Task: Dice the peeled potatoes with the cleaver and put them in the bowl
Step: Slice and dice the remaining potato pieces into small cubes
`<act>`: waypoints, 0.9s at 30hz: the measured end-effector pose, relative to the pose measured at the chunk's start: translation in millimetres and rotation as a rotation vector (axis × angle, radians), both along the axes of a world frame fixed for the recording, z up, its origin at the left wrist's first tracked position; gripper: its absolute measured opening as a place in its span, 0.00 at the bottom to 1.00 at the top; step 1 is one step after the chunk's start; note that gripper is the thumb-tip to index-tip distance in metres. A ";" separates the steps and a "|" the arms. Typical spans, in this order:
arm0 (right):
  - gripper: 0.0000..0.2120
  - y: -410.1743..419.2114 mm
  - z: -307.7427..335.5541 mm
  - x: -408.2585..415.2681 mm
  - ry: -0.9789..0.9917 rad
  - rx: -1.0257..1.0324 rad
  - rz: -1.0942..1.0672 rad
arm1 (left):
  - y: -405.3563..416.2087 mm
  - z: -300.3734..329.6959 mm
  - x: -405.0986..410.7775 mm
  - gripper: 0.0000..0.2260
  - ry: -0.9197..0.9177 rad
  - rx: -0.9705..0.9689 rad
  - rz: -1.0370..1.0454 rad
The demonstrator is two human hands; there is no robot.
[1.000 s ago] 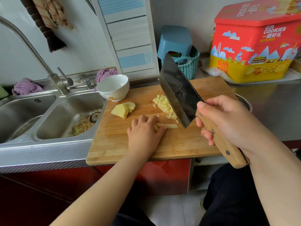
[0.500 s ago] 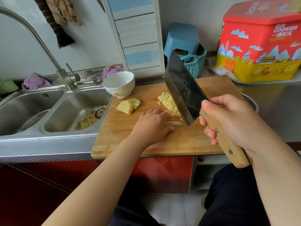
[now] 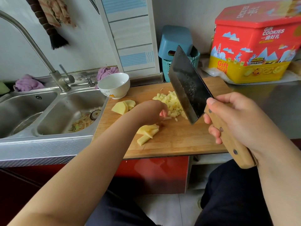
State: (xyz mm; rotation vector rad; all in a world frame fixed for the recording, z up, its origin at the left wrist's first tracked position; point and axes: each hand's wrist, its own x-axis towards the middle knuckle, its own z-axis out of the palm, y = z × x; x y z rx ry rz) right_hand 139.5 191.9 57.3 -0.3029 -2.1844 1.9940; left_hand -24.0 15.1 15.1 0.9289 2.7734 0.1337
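The right hand (image 3: 241, 121) gripped the cleaver (image 3: 187, 87) by its wooden handle, blade raised above the cutting board (image 3: 179, 141). The left hand (image 3: 149, 111), fingers loosely curled and holding nothing, hovered beside the pile of diced potato (image 3: 172, 103) on the board. Potato slices (image 3: 148, 132) lay nearer the board's front edge, a potato chunk (image 3: 122, 106) by the white bowl (image 3: 114, 85) at its far-left corner.
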 end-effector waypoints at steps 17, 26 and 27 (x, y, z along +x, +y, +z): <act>0.11 -11.5 -4.0 -4.9 -0.066 0.066 0.116 | -63.8 -6.2 -12.7 0.06 -0.152 0.332 0.124; 0.11 -24.0 -6.7 -14.0 -0.150 0.112 0.205 | -76.6 -37.7 28.5 0.48 -0.132 0.351 0.077; 0.11 -25.4 -6.3 -15.3 -0.151 0.118 0.209 | -74.4 -40.7 31.4 0.46 -0.088 0.402 0.098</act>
